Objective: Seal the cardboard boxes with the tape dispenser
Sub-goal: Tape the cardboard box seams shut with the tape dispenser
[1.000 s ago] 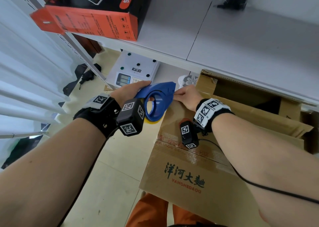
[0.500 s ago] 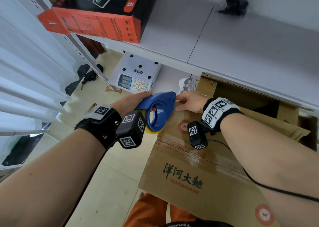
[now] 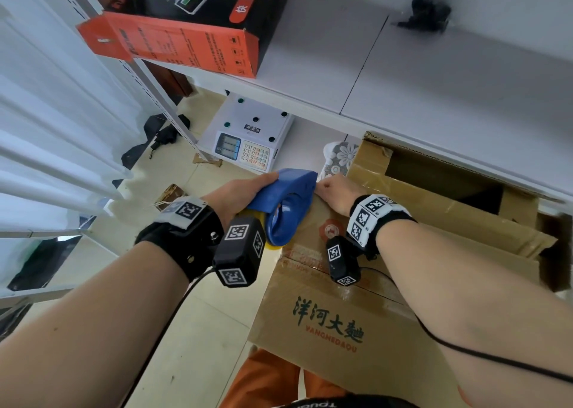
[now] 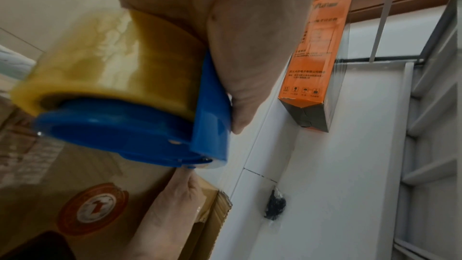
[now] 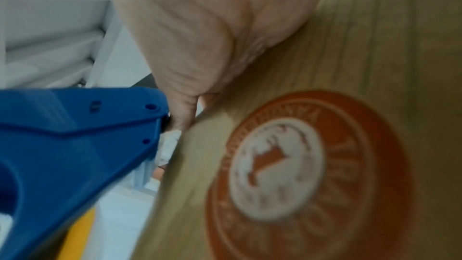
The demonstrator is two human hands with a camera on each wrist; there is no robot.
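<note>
A blue tape dispenser (image 3: 288, 197) with a yellowish tape roll (image 4: 112, 62) hangs over the far left corner of a brown cardboard box (image 3: 325, 330) printed with green characters. My left hand (image 3: 238, 190) grips the dispenser's body from the left. My right hand (image 3: 335, 190) lies knuckles up on the box corner. Its thumb and fingers close on the tape end at the dispenser's nose (image 5: 160, 118), and the fingertips are hidden. The box's top seam (image 3: 310, 265) shows old tape. The right wrist view is blurred.
A white shelf (image 3: 434, 82) runs above the box and carries an orange-and-black carton (image 3: 186, 35) and a small black object (image 3: 428, 12). A white weighing scale (image 3: 248, 135) sits below it. Open cardboard flaps (image 3: 449, 172) stand behind my right hand. Tiled floor lies to the left.
Both hands have stayed together at the box's far left corner. The dispenser has sunk slightly nearer the box top, and my right hand has settled onto the corner.
</note>
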